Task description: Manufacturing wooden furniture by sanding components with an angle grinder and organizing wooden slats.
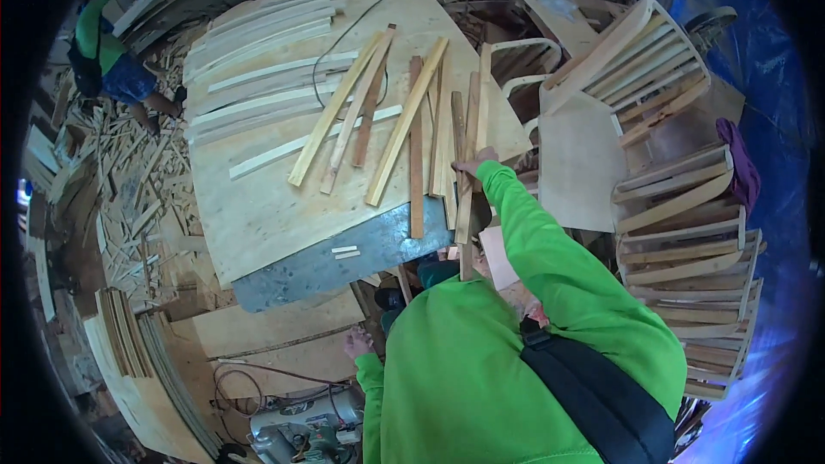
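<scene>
A wooden slat (pixel 465 174) is gripped by the right hand (pixel 478 161) at the near right edge of the plywood table (pixel 258 215), among other loose slats (pixel 404 120). The left hand (pixel 358 343) hangs low beside the green jacket (pixel 464 361), loosely curled and holding nothing. Stacked chair frames (pixel 687 241) are seen at right.

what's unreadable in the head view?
- Right hand: small, on the wooden strips; which strip it grips is unclear.
- Left hand: low beside the green jacket; no held thing visible, palm hidden.
- Power tool: cut off by the bottom edge.
- Other person: distorted near the rim; hands not visible.
</scene>
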Tool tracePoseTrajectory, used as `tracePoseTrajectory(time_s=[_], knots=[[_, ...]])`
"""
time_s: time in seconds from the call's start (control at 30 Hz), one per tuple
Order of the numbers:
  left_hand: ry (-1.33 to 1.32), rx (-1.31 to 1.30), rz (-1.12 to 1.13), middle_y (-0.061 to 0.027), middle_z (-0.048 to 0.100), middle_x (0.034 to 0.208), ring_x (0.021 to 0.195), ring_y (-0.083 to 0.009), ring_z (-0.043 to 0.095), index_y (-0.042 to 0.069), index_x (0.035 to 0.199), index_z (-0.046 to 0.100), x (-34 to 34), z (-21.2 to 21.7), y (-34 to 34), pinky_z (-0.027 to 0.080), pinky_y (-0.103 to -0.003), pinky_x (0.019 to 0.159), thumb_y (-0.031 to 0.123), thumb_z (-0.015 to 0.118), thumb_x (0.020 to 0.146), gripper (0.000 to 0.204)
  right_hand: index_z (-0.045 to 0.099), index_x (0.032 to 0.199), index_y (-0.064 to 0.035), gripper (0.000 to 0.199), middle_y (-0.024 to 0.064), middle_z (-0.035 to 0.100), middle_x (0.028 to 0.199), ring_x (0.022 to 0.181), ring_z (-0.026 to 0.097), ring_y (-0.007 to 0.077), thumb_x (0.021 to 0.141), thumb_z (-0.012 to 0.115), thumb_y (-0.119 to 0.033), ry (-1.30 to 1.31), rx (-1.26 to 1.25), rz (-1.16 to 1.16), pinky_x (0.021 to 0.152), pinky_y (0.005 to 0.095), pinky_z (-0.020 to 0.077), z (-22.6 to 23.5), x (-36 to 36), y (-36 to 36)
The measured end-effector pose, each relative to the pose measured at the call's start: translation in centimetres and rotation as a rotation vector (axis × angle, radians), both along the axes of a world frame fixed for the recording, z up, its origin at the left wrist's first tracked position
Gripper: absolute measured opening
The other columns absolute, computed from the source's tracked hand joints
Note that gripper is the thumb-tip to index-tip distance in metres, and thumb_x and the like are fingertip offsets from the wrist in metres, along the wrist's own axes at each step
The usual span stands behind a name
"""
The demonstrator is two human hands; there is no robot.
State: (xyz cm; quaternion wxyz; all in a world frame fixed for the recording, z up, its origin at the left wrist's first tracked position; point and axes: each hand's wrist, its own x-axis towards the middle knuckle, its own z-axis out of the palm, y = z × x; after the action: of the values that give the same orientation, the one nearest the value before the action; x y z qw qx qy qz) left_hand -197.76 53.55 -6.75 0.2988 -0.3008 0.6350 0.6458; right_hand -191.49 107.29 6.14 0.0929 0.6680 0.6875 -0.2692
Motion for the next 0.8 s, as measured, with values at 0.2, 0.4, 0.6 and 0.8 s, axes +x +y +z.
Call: tracePoseTrajectory(time_s=[0.2, 0.4, 0.6, 0.8], knots=[[0.044, -0.022, -0.005, -0.0051, 0.059, 0.071, 0.050, -0.0120, 0.052, 0.008, 0.090, 0.054, -0.7, -2.1, -3.4, 0.040, -0.023, 0.040, 0.022, 0.055, 0.088, 0.015, 0.036, 0.122, 0.0131, 0.105, 0.0292, 0.047, 0.121, 0.112, 0.048, 0.0368, 0.057, 0.068, -0.063, 0.065, -0.030, 0.098, 0.095, 0.0383, 0.0407, -1.4, 1.6, 0.8], [0.174, -0.047, -0.186, -0.0065, 0.060, 0.073, 0.051, -0.0115, 0.053, 0.004, 0.092, 0.056, 1.1, 0.5, -1.7, 0.040, -0.021, 0.042, 0.012, 0.053, 0.088, 0.010, 0.039, 0.111, 0.0142, 0.088, 0.0316, 0.049, 0.112, 0.107, 0.051, 0.0377, 0.058, 0.074, -0.047, 0.231, 0.110, 0.106, 0.092, 0.0386, 0.0412, 5.2, 4.2, -11.3], [0.370, 0.174, -0.650, -0.0064, 0.061, 0.080, 0.069, -0.0106, 0.058, 0.001, 0.096, 0.056, 1.7, 3.7, 6.4, 0.046, -0.022, 0.057, 0.009, 0.054, 0.087, 0.012, 0.027, 0.123, 0.0134, 0.101, 0.0302, 0.047, 0.116, 0.109, 0.049, 0.0382, 0.056, 0.076, -0.044, 0.196, 0.234, -0.082, 0.095, 0.0380, 0.0395, -1.4, 3.7, -14.8], [0.475, 0.257, -0.949, -0.0061, 0.060, 0.081, 0.070, -0.0098, 0.056, 0.000, 0.097, 0.055, 0.5, 14.0, 15.6, 0.045, -0.022, 0.063, 0.011, 0.058, 0.086, 0.015, 0.050, 0.107, 0.0105, 0.085, 0.0282, 0.054, 0.111, 0.103, 0.055, 0.0333, 0.054, 0.077, -0.049, 0.191, -0.168, -0.237, 0.088, 0.0372, 0.0446, 4.9, 3.1, -13.0]])
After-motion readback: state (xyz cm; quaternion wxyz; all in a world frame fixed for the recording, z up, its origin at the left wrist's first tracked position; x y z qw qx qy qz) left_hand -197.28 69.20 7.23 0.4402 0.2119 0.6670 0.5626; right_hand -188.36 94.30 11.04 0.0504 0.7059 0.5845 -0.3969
